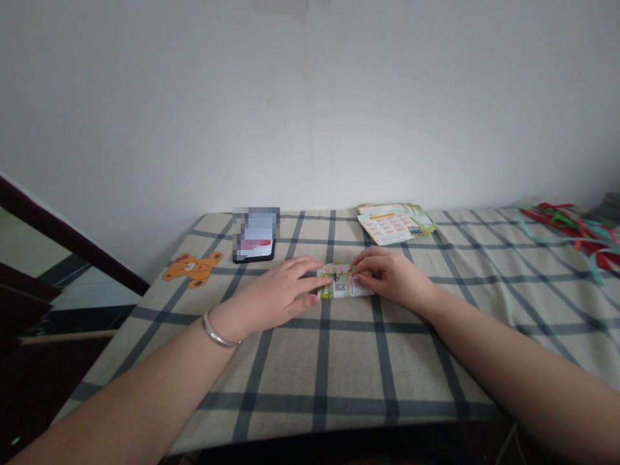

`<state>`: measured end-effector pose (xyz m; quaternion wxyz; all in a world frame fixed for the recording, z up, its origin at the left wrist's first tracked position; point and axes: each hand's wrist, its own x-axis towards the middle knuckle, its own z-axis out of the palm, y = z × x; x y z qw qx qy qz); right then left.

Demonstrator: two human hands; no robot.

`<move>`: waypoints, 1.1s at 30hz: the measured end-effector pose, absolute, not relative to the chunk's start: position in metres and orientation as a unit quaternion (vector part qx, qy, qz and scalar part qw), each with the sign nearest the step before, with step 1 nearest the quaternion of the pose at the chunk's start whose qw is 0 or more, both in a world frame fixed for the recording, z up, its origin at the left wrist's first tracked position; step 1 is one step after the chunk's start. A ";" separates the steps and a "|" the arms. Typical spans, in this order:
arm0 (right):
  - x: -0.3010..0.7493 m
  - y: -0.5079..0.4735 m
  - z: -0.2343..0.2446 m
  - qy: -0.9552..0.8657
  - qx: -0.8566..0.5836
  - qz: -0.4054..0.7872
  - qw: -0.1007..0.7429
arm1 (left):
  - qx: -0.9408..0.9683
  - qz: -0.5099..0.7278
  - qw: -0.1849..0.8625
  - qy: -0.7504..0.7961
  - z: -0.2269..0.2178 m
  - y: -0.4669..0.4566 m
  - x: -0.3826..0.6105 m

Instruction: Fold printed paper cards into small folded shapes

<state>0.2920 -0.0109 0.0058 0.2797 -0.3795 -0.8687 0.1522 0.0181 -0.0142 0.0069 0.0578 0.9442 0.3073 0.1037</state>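
Observation:
A small printed paper leaflet with a QR code and green corners lies on the checked tablecloth between my hands. My left hand, with a silver bangle on the wrist, rests at the leaflet's left edge, its fingers stretched out and apart. At the leaflet's right side is my right hand, thumb and index finger pinched together on the paper. Part of that side is hidden under the fingers. Behind my right hand, near the wall, lies a pile of similar leaflets.
A phone with a lit, partly blurred screen lies at the back left. Beside it is a brown teddy bear picture. Red, green and pale blue ribbons lie heaped at the far right. The wall borders the table's back edge.

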 end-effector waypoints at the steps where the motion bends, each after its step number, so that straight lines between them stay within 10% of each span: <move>1: 0.294 -0.012 0.007 -0.882 -0.356 0.147 0.271 | 0.944 0.102 0.055 0.308 0.007 -0.014 0.018; 33: 0.287 -0.031 0.014 -0.920 -0.336 0.024 0.198 | 0.938 0.083 -0.027 0.334 0.007 -0.020 0.020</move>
